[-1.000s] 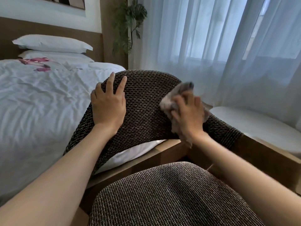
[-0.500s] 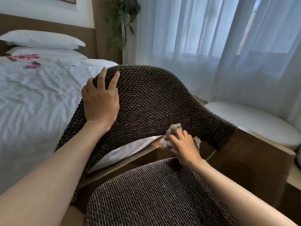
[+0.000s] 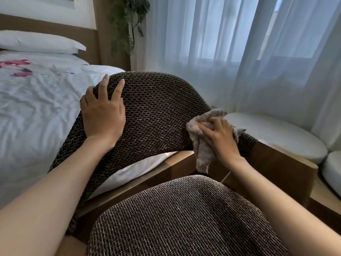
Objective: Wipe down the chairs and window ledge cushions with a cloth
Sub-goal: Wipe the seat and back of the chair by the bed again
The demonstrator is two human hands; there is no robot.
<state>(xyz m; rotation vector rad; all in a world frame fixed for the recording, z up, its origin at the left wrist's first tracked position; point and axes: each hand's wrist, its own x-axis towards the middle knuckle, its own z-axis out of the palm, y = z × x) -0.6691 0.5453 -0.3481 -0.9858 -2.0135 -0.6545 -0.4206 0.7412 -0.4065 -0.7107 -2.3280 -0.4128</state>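
Your left hand (image 3: 103,115) lies flat and spread on the woven backrest (image 3: 156,115), its grip wide and holding nothing, probably to brace the chair so it does not swing while you rub. Your right hand (image 3: 219,137) has its grip closed around the bunched cloth (image 3: 200,143), pressing it against the backrest's right end with a tail hanging loose. The 2 white window ledge cushions (image 3: 273,133) sit just beyond, apparently not yet wiped.
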